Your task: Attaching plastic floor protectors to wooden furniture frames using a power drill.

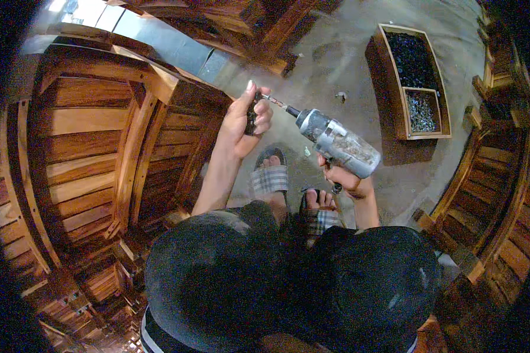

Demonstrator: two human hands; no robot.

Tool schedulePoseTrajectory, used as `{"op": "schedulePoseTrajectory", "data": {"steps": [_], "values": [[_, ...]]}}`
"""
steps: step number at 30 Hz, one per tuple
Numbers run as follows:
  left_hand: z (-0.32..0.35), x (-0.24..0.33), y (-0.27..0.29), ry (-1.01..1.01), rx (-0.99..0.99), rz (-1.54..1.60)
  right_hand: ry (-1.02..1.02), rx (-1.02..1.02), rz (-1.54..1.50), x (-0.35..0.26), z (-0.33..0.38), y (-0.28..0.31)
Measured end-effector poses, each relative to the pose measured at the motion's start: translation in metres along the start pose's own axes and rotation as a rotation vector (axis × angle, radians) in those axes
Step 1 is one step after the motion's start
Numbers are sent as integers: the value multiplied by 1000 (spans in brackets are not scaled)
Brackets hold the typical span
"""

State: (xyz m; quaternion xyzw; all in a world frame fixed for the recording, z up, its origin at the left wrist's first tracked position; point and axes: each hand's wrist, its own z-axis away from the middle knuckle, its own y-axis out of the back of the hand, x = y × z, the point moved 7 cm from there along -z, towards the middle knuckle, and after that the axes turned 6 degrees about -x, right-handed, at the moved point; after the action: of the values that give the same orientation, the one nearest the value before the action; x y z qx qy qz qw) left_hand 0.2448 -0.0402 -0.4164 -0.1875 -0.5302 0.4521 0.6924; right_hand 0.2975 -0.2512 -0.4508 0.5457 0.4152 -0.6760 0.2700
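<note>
My right hand (350,181) is wrapped round the grip of a worn grey power screwdriver (343,144), which points up and to the left. A thin hose seems to hang from the base of its grip. In front of my left thigh, my left hand (241,117) is raised and closed round several small black pieces (253,115), whose exact kind I cannot make out. The driver bit (278,103) reaches to the thumb and forefinger of that hand. A small metal tip shows there, too small to tell if it is a screw.
On the floor to the right stands a wooden box (445,112) in two compartments, one with black pieces (415,59), the other with silvery screws (421,112). Slatted wooden furniture (88,122) stands close on the left, more slatted wood (483,176) on the right. My sandalled feet (271,179) are below.
</note>
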Motion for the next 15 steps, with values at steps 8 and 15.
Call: {"op": "schedulePoseTrajectory", "data": {"steps": [8,15], "values": [[-4,0,-13,37,41,-129,-37,29,107,-11,3,5],[-4,6,-20,-11,120,-276,110,59,275,-28,1,5]]}}
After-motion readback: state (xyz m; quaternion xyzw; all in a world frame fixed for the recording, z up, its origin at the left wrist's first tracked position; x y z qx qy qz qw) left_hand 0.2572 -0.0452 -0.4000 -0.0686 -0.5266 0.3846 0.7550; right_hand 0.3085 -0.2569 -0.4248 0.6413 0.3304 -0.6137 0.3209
